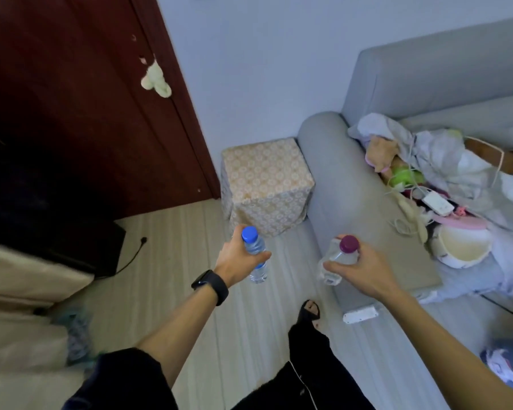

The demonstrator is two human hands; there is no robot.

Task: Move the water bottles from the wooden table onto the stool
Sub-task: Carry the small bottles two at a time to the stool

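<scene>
Pale plank floor [190,291] underfoot, one sandalled foot [310,310] forward; wooden table not in view, so both bottles are already off it and in the air over the floor. Left hand [234,261], black watch [211,287] on its wrist, is wrapped round the body of the blue-cap bottle [253,247], thumb across the front. Right hand [365,270] grips the purple-cap bottle [336,254] just under the cap, fingers curled over the shoulder. Both are small clear plastic bottles, caps up, bases toward the floor; long axes near upright, the purple-cap one tipped a bit with its base swung left. Blue-cap one has a bluish label band; liquid level in either is hard to read. Key relation: the stool [267,167] lies straight ahead, beyond both hands and roughly between them in line — the left hand sits just short of its near lower edge, the right is further off to the side, over the sofa's [353,208] arm. My read: left bottle goes down first, a short forward reach then base-first onto the top. That top looks like patterned fabric over a cube, possibly soft — set bottles well in from the edge, apart from each other. Behind the stool: white wall [249,69], dark red door [86,99] to the left.
</scene>
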